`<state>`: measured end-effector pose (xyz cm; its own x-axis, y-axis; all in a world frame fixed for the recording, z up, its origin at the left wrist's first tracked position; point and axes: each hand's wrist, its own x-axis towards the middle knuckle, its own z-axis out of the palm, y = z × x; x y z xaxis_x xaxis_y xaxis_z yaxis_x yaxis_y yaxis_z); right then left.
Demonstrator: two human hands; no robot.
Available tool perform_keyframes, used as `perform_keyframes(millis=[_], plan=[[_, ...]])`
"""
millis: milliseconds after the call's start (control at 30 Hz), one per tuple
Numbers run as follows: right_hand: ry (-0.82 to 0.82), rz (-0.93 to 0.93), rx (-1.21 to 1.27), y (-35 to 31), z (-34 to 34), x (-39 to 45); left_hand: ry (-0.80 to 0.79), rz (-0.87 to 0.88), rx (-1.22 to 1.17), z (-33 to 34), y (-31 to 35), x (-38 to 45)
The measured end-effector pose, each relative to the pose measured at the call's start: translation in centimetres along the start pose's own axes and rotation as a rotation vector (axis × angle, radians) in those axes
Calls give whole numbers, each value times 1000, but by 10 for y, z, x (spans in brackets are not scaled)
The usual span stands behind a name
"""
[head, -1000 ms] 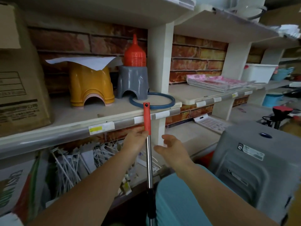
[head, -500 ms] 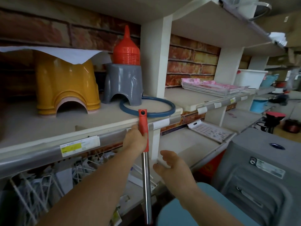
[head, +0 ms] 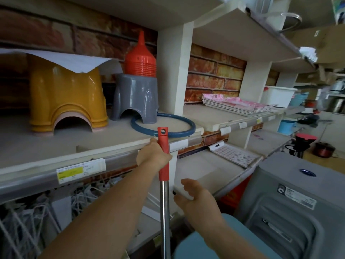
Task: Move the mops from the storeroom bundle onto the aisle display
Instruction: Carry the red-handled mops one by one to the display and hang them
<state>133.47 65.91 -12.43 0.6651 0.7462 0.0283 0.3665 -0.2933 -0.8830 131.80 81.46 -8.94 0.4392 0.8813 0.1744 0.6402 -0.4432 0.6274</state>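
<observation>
A mop handle (head: 165,202) stands upright in front of me: a silver metal pole with a red plastic grip and a hanging hole at its top. My left hand (head: 154,156) is closed around the red grip, right against the front edge of the shelf (head: 119,157). To the right of the pole and lower down, my right hand (head: 196,198) is held apart from it with its fingers spread and nothing in it. The mop's head is below the frame and hidden.
On the shelf behind the pole sit a yellow stool (head: 67,101), a grey stool (head: 136,100) with a red cone on it, and a blue ring (head: 183,128). A white post (head: 173,75) divides the shelves. A grey plastic stool (head: 298,202) stands at the right.
The view has closed in on the shelf. The mop handle has risen, its red tip now at the shelf edge. My right hand stays off the pole.
</observation>
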Motion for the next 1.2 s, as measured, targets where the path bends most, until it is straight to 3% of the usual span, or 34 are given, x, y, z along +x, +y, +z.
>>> perform_keyframes(millis=[233, 433, 800, 1200], plan=[[-18, -23, -12, -9, -19, -24, -257, 49, -214, -33, 27, -47], [-62, -42, 38, -18, -48, -57, -350, 56, -302, -72, 47, -106], [-356, -76, 265, -32, -87, -144, -381, 162, -237, -111, 77, -219], [-306, -127, 248, -40, -90, -291, -429, 299, -214, -159, 72, -345]])
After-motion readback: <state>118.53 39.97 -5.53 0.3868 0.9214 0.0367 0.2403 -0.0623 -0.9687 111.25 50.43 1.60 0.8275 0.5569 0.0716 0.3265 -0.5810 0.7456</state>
